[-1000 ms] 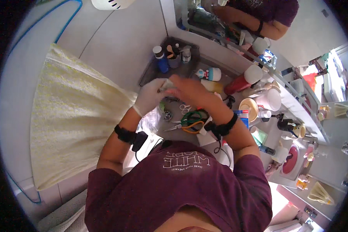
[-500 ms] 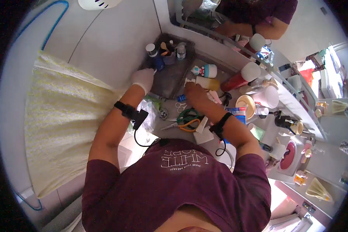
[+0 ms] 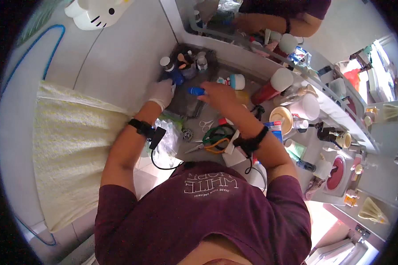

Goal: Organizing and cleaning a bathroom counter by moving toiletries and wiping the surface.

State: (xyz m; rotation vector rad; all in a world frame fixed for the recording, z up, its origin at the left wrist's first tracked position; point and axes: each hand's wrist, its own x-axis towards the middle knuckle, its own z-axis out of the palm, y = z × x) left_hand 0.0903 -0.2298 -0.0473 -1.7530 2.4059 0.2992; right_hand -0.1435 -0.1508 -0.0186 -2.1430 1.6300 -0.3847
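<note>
My right hand point(image 3: 219, 94), bare, grips a small blue object point(image 3: 196, 91) between the fingers, above the right side of a dark tray point(image 3: 188, 106). My left hand point(image 3: 161, 92), in a pale glove, is at the tray's left side, just below a blue bottle with a white cap point(image 3: 176, 77); I cannot tell whether its fingers hold anything. At the tray's far end stand a cup of sticks point(image 3: 188, 70) and a clear jar point(image 3: 201, 62). Beyond my right hand are a white-and-blue bottle point(image 3: 237, 81) and a tall red bottle point(image 3: 264, 94). Nearer my body lie small white scissors point(image 3: 206, 126) and overlapping green and orange tool handles point(image 3: 215, 147). A pale yellow towel point(image 3: 75, 154) hangs to my left.
</note>
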